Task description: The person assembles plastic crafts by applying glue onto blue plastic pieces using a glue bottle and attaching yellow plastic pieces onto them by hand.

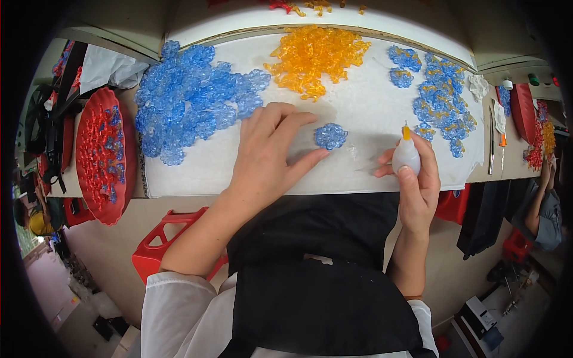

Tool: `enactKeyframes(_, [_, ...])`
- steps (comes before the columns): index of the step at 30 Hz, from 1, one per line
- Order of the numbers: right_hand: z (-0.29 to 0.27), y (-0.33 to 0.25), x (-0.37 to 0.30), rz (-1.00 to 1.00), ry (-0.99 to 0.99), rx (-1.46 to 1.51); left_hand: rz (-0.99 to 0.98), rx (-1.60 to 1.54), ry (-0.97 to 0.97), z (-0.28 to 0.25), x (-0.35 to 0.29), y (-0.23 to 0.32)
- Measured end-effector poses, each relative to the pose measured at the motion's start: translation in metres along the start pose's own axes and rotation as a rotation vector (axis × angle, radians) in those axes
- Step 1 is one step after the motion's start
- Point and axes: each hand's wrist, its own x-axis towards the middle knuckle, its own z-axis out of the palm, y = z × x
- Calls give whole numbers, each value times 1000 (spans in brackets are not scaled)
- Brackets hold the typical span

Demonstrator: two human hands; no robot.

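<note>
A single blue translucent flower-shaped piece (330, 136) lies on the white table covering in front of me. My left hand (270, 146) is open just left of it, thumb and fingers apart, the thumb tip close to its lower edge. I cannot tell whether the thumb touches it. My right hand (418, 185) is closed around a small white squeeze bottle (406, 156) with a yellow neck and a thin needle tip pointing up and away from me. Beyond my left hand spreads a large heap of blue pieces (194, 95). A heap of orange-yellow translucent pieces (316, 56) lies at the back.
Blue pieces with yellow parts on them (441, 101) cover the right of the sheet. A red oval tray (126, 179) of red and blue pieces stands left. A thin dark tool (492, 140) lies at the right. A red stool (156, 247) is below; other people sit at both sides.
</note>
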Motion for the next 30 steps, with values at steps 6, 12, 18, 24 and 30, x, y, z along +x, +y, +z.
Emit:
enactKeyframes(6, [-2, 2, 0, 85, 121, 90, -9, -15, -18, 10, -1, 2])
enactKeyframes(12, [6, 10, 12, -70, 135, 134, -29, -29, 0, 11, 0, 2])
enactKeyframes(18, [12, 11, 13, -188, 91, -70, -23, -39, 28, 13, 0, 1])
enactKeyframes(24, [16, 12, 14, -253, 69, -166, -60, -28, -3, 13, -1, 2])
enactKeyframes(30, [16, 13, 14, -261, 68, -198, -60, -29, -3, 12, -1, 2])
